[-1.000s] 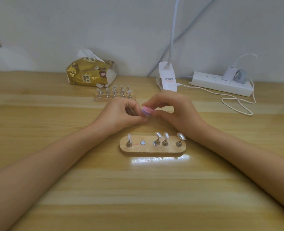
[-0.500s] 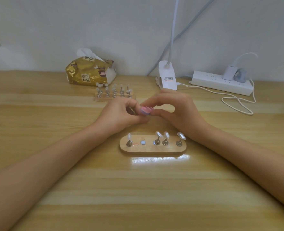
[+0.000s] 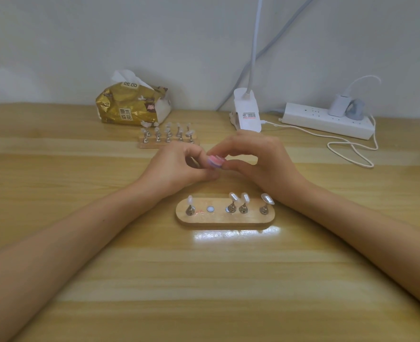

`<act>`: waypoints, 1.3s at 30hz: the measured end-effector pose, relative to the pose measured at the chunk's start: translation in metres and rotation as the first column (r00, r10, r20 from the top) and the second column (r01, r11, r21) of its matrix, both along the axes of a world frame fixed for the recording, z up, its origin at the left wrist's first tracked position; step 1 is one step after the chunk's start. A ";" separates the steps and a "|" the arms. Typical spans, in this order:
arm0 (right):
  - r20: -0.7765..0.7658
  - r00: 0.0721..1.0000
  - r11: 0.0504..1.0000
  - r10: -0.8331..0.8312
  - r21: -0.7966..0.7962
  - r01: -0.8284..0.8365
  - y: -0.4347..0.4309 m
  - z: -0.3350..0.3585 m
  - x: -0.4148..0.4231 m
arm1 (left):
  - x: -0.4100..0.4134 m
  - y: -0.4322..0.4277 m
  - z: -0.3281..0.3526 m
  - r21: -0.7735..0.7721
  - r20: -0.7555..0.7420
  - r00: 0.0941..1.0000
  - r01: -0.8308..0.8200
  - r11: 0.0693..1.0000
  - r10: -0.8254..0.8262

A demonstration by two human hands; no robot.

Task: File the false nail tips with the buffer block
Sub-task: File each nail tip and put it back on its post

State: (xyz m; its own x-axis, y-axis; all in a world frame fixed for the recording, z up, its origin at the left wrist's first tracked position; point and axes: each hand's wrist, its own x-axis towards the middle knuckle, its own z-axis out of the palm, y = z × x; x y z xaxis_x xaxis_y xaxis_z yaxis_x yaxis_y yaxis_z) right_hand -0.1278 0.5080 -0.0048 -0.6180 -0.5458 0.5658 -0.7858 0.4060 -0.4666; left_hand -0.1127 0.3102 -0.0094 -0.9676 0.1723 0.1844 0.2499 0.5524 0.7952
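Your right hand (image 3: 260,164) pinches the buffer block (image 3: 215,161) between thumb and forefinger. The pink block sits at its fingertips, raised off the tabletop (image 3: 80,280) and just behind the near wooden stand (image 3: 225,219).

Your left hand (image 3: 177,166) meets it from the other side. Its fingers are curled in, with thumb and forefinger drawn together right against the block's left end. What they pinch is hidden, so you cannot tell whether that hand grasps anything. One magnet spot (image 3: 210,209), second from the left on the stand, is bare. That suggests a nail tip on its holder may be in there.

The next stroke turns on this relation: the block lies directly to the right of the left fingertips, touching them or nearly so, with both hands level and facing each other. The block shows you mostly its striped side, so its long axis cannot be read firmly. It seems to run across your view, from one hand toward the other. Any filing stroke would probably be a short slide of the right hand along that line while the left holds firm.

For the next tip, the lone tip (image 3: 190,200) at the stand's left end lies nearer your left hand. The pair right of centre (image 3: 233,196) and the end tip (image 3: 267,198) lie nearer your right.
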 end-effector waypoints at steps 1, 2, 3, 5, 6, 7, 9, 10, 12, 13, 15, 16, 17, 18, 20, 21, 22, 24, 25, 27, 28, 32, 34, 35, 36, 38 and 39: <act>0.046 0.999 1.000 -0.005 -0.010 0.006 0.000 0.001 0.000 | 0.000 0.000 0.000 0.000 -0.002 1.000 -0.007 1.000 0.007; 0.059 0.998 1.000 -0.015 -0.015 0.016 0.001 0.001 -0.001 | 0.000 0.000 0.000 0.005 -0.003 1.000 -0.008 1.000 0.008; 0.027 1.000 1.000 -0.016 -0.014 0.017 0.000 0.001 0.001 | 0.000 0.000 0.000 0.008 -0.002 1.000 0.000 1.000 0.000; -0.077 0.997 1.000 0.014 0.018 -0.013 -0.001 0.000 0.002 | 0.000 0.000 0.000 0.000 -0.004 1.000 0.011 1.000 -0.011; -0.068 0.998 1.000 0.014 0.016 -0.013 -0.001 0.000 0.002 | -0.001 -0.001 0.000 -0.004 -0.004 1.000 0.008 1.000 -0.008; -0.018 1.000 1.000 0.004 0.002 -0.004 -0.001 0.002 0.001 | -0.001 -0.001 -0.001 -0.005 -0.003 1.000 0.001 1.000 -0.001; 0.016 1.000 1.000 -0.003 -0.014 0.003 0.000 0.002 0.001 | -0.001 0.000 -0.001 0.001 0.000 1.000 0.000 1.000 0.000; -0.024 1.000 1.000 0.004 -0.006 -0.004 -0.001 0.002 0.002 | 0.000 0.000 0.000 0.001 0.003 1.000 0.008 1.000 -0.008; -0.060 0.998 1.000 0.015 0.012 -0.014 -0.001 0.000 0.001 | 0.000 -0.001 0.000 0.000 0.007 1.000 0.012 1.000 -0.012; -0.015 1.000 1.000 0.005 0.005 -0.005 -0.002 0.001 0.001 | 0.000 -0.001 0.000 0.003 0.011 1.000 0.006 1.000 -0.006; 0.037 0.999 1.000 -0.010 -0.007 0.010 0.000 0.002 0.000 | 0.000 -0.001 0.000 0.013 0.016 1.000 -0.002 1.000 0.001; 0.003 1.000 1.000 -0.008 -0.005 0.008 0.000 0.002 0.001 | 0.000 -0.001 0.000 0.009 0.019 1.000 0.001 1.000 -0.001; -0.029 1.000 1.000 0.002 0.006 -0.001 0.000 0.001 0.000 | 0.000 -0.001 0.000 0.000 0.020 1.000 0.004 1.000 -0.004; -0.031 1.000 1.000 0.004 0.012 -0.004 -0.001 0.001 0.000 | 0.001 -0.001 0.001 -0.005 0.017 1.000 0.002 1.000 -0.002; 0.048 0.999 1.000 -0.009 0.000 0.009 -0.001 0.002 0.000 | 0.000 -0.001 0.001 0.005 0.015 1.000 -0.007 1.000 0.007; 0.053 0.999 1.000 -0.009 -0.010 0.010 -0.001 0.002 0.000 | 0.000 -0.001 0.001 0.011 0.016 1.000 -0.005 1.000 0.005; 0.012 1.000 1.000 -0.001 -0.008 0.002 -0.001 0.001 0.001 | 0.001 -0.001 0.001 0.008 0.019 1.000 0.003 1.000 -0.003; -0.045 0.999 1.000 0.025 0.011 -0.025 -0.001 0.000 0.000 | 0.001 0.000 0.001 -0.010 0.020 1.000 0.010 1.000 -0.010; -0.010 1.000 1.000 0.021 0.002 -0.021 -0.001 0.001 0.001 | 0.000 0.000 0.001 -0.011 0.018 1.000 0.004 1.000 -0.004; 0.040 0.999 1.000 0.003 -0.009 -0.003 0.000 0.001 -0.001 | 0.000 0.000 0.001 0.000 0.014 1.000 -0.005 1.000 0.005; 0.012 1.000 1.000 0.004 -0.005 -0.004 0.000 0.001 0.000 | 0.000 0.000 0.001 0.000 0.017 1.000 0.000 1.000 0.000; 0.029 0.999 1.000 0.023 0.003 -0.023 -0.001 0.001 -0.001 | 0.000 -0.001 0.001 -0.006 0.008 1.000 0.000 1.000 0.000; 0.026 0.999 1.000 0.023 0.001 -0.023 0.000 0.001 0.000 | 0.000 0.000 0.001 -0.007 0.007 1.000 0.001 1.000 -0.001; -0.017 0.999 0.999 0.037 0.016 -0.037 0.000 0.000 0.000 | -0.001 0.000 0.000 -0.012 0.008 1.000 0.006 1.000 -0.006; -0.032 0.998 0.999 0.047 0.024 -0.047 -0.001 -0.001 -0.001 | 0.000 0.000 0.001 -0.016 0.008 1.000 0.008 1.000 -0.007; 0.034 0.999 0.999 0.039 0.008 -0.039 -0.001 0.000 -0.001 | -0.001 -0.001 0.000 -0.012 0.006 1.000 0.001 1.000 -0.001; 0.056 0.998 0.999 0.036 -0.001 -0.036 -0.001 0.000 -0.001 | -0.001 -0.001 0.000 -0.006 0.003 1.000 -0.002 1.000 0.002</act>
State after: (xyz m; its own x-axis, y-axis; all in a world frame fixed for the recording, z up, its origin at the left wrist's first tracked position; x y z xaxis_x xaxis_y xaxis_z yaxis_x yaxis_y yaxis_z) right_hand -0.1291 0.5074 -0.0043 -0.6286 -0.5684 0.5308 -0.7726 0.3778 -0.5102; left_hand -0.1139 0.3096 -0.0093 -0.9686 0.1713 0.1800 0.2459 0.5579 0.7926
